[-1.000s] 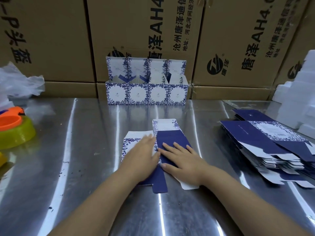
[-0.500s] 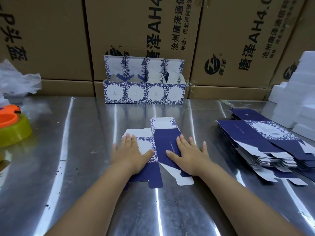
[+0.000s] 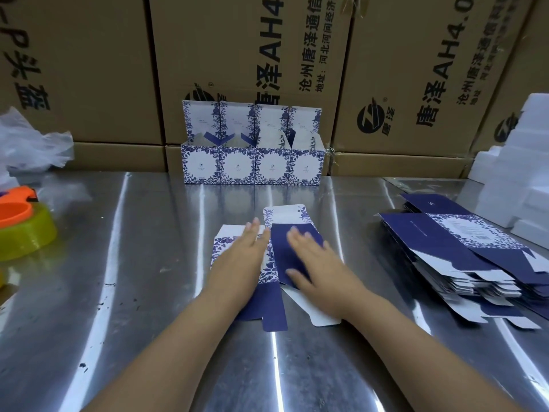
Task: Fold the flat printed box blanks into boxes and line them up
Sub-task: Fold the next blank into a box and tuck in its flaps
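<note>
Your left hand (image 3: 237,260) and right hand (image 3: 318,263) press flat, fingers straight, gripping nothing, on the flat blue-and-white printed cardboard box blank (image 3: 279,248) lying on the shiny steel desk (image 3: 148,263) before you. Expect it to be light, thin, springy and slippery on steel, so take it by its side creases. Bare steel lies between it and the row of four folded boxes (image 3: 252,165).

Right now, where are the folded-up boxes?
In the head view, the four folded boxes stand in a row at the far edge of the metal table, just left of centre, against the big brown cartons.
</note>
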